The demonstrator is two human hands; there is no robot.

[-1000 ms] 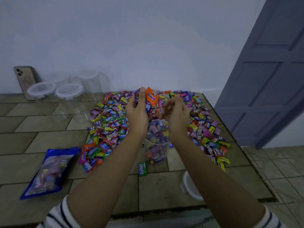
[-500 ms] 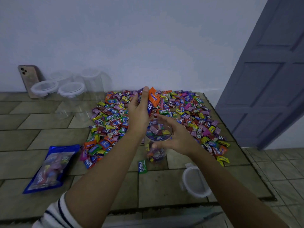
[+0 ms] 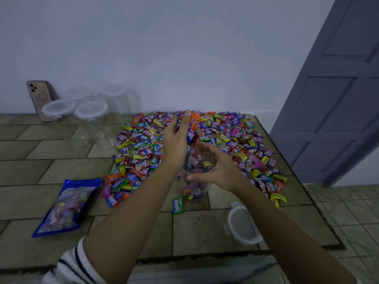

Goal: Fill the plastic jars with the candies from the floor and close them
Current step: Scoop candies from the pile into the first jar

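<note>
Left hand [image 3: 176, 140] is clutching a fistful of candies [image 3: 192, 128] just above the jar [image 3: 194, 189], while right hand [image 3: 217, 171] is curling around its rim. The half-filled jar is standing upright on the floor [image 3: 61, 171], at the near edge of the candy pile [image 3: 235, 144].

Left hand [image 3: 177, 138] raised, fingers curled — right hand [image 3: 217, 168] lower, cupped

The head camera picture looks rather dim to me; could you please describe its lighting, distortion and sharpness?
Head view: dim, flat, bluish light, no hard shadows; the wide lens makes the door lean; the empty jars by the wall almost vanish against it; print on the candies in the left hand is readable; the jar gripped by the right hand looks slightly smeared.
</note>
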